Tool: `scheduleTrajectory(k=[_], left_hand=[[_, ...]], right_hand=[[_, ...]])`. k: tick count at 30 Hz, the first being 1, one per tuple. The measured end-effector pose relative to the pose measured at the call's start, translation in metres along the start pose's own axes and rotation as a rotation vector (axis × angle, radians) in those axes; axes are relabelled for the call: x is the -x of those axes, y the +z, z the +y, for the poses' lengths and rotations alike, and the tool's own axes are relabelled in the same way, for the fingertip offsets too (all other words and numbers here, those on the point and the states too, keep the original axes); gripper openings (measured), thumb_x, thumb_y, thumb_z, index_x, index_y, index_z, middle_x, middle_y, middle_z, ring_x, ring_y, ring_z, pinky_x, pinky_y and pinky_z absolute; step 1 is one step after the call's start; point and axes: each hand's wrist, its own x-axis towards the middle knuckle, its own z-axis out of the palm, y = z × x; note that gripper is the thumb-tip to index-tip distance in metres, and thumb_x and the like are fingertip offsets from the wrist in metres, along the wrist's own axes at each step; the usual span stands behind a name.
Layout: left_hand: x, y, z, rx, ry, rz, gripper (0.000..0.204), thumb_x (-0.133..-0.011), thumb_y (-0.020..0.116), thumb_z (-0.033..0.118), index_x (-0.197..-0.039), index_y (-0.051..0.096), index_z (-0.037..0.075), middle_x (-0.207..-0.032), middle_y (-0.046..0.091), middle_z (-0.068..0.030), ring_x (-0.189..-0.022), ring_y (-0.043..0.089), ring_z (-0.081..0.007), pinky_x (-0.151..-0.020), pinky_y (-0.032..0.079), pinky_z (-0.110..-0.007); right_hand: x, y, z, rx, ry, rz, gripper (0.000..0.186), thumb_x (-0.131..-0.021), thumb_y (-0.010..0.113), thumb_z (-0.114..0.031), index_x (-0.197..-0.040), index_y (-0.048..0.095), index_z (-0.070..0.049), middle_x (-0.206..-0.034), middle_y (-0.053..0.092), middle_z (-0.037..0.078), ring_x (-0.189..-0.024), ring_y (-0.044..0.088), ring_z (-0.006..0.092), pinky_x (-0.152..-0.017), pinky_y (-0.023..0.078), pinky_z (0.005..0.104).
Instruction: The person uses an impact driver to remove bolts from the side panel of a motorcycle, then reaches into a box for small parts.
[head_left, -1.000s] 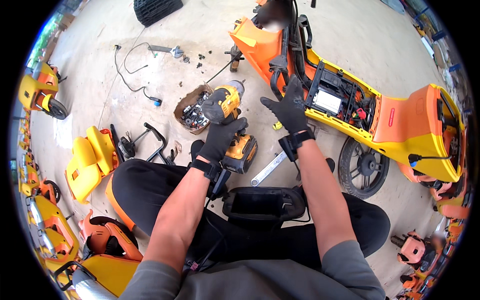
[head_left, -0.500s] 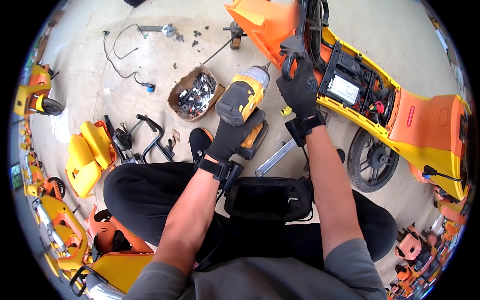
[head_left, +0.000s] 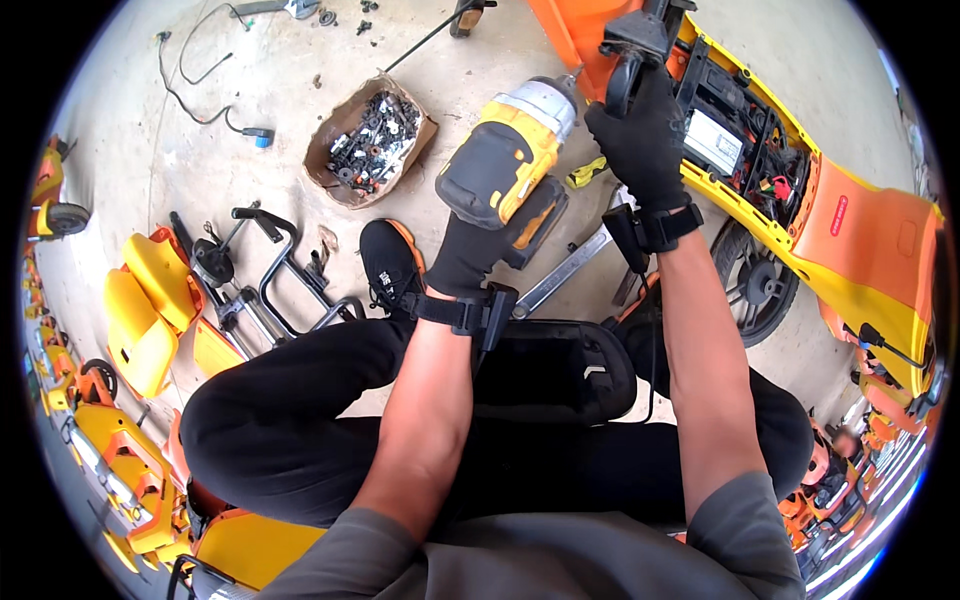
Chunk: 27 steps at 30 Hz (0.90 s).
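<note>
My left hand (head_left: 475,250), gloved in black, is wrapped around the handle of a yellow-and-black cordless driver (head_left: 500,160). The driver hangs above the concrete floor (head_left: 265,75), its nose tilted up and right toward a black curved part (head_left: 622,80) at the near side of the scooter body (head_left: 740,210). My right hand (head_left: 645,140), also gloved, is up against that curved part; some fingers are hidden behind it, so I cannot tell whether they close on it.

A white label (head_left: 713,143) sits in the body's open bay, its print too small for me to make out. A small red label (head_left: 838,215) with pale lettering is near the far edge of the orange panel (head_left: 870,250). My left shoe (head_left: 392,265) carries white lettering too.

The body's yellow rim runs just beside my right wrist, and a wheel (head_left: 755,285) stands below that rim. To the driver's left, a strip of floor separates it from the right edge of a cardboard box (head_left: 318,158) full of small hardware. Beneath my hands, a long silver wrench (head_left: 565,270) lies slantwise between my wrists. More floor stretches from the box's left edge to a black cable (head_left: 195,118).
</note>
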Motion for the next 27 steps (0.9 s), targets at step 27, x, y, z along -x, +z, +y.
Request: scheduleTrajectory(k=[27], left_hand=[[-0.008,0.018,-0.009,-0.084,0.079,-0.005,0.036,-0.087,0.077,0.012,-0.121,0.066,0.005,-0.113,0.07,-0.0067,-0.099,0.068,-0.0187,-0.084,0.055,-0.031]], right_hand=[[-0.003,0.0,-0.008,-0.026,0.082,-0.06,0.057,-0.071,0.077,-0.013,-0.118,0.049,-0.001,-0.104,0.062,0.019,-0.096,0.063,0.0378,-0.082,0.05,0.0448]])
